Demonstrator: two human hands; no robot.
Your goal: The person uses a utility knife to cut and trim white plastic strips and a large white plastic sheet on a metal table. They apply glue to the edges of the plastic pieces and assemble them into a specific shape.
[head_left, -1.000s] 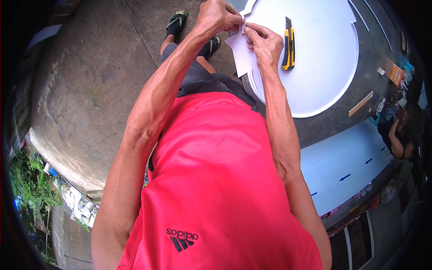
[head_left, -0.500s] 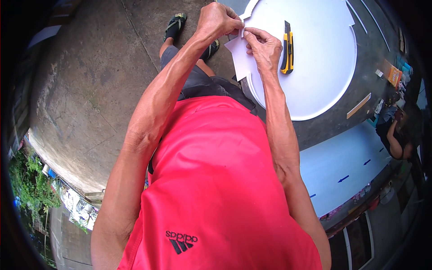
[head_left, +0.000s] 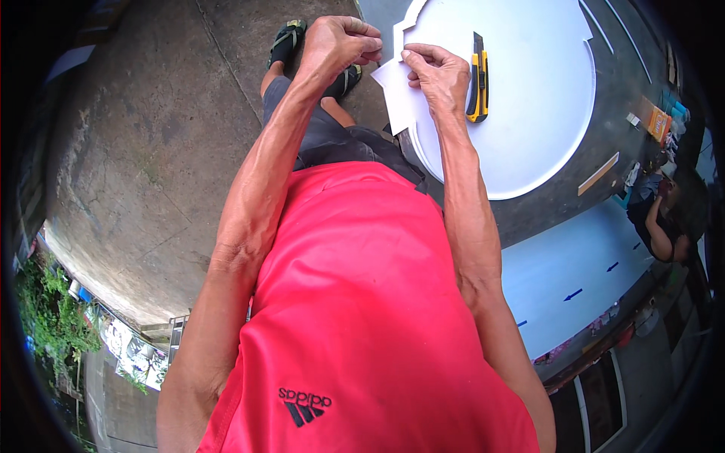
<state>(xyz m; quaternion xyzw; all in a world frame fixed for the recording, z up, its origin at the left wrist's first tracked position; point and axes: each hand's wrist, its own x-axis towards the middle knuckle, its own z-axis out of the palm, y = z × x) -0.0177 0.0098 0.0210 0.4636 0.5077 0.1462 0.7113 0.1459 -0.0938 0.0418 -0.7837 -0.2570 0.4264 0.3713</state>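
A large white round panel [head_left: 529, 143] with a thin raised rim lies on the dark work surface. At its left side, my right hand [head_left: 442, 79] pinches the upright white edge strip [head_left: 400, 38] between thumb and forefinger. My left hand [head_left: 343, 49] hovers just left of that strip, apart from it, with fingers pressed together; whatever they may hold is too small to make out. On the panel, right of my right hand, rests a yellow and black utility knife [head_left: 478, 83] with its blade out. An angular white flap [head_left: 394, 94] juts from the panel's near left.
A light blue board [head_left: 574, 279] with dark arrows lies to the right, near another person [head_left: 657, 219]. A thin wooden strip [head_left: 599, 174] and an orange box [head_left: 657, 123] are on the dark surface. Concrete floor [head_left: 151, 151] spreads to the left.
My left hand has come away from the edge strip, moving left and slightly down. My right hand stays at the strip, and the view has shifted slightly.
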